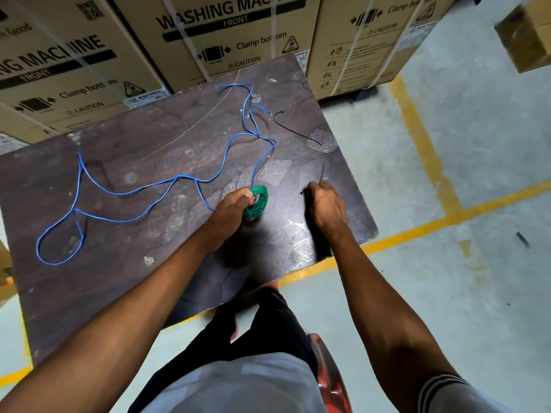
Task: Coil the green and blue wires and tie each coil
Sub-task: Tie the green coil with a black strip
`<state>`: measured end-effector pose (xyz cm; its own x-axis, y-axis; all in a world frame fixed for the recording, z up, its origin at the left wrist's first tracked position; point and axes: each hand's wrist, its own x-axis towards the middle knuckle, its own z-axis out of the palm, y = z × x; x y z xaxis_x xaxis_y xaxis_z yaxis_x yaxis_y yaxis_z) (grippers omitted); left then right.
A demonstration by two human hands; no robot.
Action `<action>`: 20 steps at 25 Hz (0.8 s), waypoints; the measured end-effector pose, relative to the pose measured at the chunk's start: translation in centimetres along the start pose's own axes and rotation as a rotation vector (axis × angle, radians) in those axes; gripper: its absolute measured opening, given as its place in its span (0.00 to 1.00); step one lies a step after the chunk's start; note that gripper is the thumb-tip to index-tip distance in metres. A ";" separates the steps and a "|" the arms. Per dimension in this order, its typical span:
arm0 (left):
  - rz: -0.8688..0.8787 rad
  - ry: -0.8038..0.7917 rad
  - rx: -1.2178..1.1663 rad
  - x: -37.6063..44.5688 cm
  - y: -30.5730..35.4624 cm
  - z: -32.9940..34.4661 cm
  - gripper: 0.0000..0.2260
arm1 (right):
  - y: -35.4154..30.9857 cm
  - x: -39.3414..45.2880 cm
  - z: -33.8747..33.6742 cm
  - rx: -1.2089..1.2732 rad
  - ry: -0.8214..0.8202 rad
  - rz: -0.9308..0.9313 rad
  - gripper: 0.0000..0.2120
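Note:
The green wire is wound into a small coil near the middle of the dark table. My left hand grips the coil from its left side, thumb through the ring. My right hand is curled to the right of the coil and pinches a thin black tie that sticks up from its fingers. The blue wire lies loose and uncoiled across the left and back of the table. A second black tie lies flat at the back right.
Cardboard washing machine boxes stand right behind the table. The table's right edge drops to a grey floor with yellow lines. A smaller box sits at top right. My legs and a red stool are below.

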<state>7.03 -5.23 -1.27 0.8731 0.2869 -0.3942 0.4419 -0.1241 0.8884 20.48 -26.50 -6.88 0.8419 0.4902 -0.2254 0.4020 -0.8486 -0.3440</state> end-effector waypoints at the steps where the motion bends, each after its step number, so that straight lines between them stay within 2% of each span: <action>1: 0.003 -0.003 -0.010 0.0 0.1 0.0 0.13 | -0.3 -0.1 -0.1 0.004 0.005 -0.027 0.04; 6: -0.015 -0.011 -0.054 -0.4 0.2 0.0 0.11 | -1.2 -0.9 -2.1 0.179 -0.036 -0.155 0.04; 10: -0.020 -0.021 -0.072 -1.0 1.3 -0.2 0.11 | -2.1 -1.1 -4.2 0.116 0.089 -0.253 0.07; 14: 0.041 -0.004 -0.129 -1.7 2.8 -1.3 0.15 | -3.6 -0.7 -6.7 0.090 0.144 -0.358 0.10; 18: 0.115 -0.017 -0.130 -3.4 6.2 -3.2 0.15 | -5.5 -0.2 -9.7 0.155 0.289 -0.490 0.12; 20: 0.143 -0.025 -0.139 -4.7 8.1 -4.2 0.14 | -6.9 0.5 -11.3 0.260 0.343 -0.520 0.10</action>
<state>5.63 -3.56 8.78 0.9305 0.2521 -0.2658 0.2818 -0.0292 0.9590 22.22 -22.67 5.63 0.6458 0.6949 0.3163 0.7225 -0.4223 -0.5475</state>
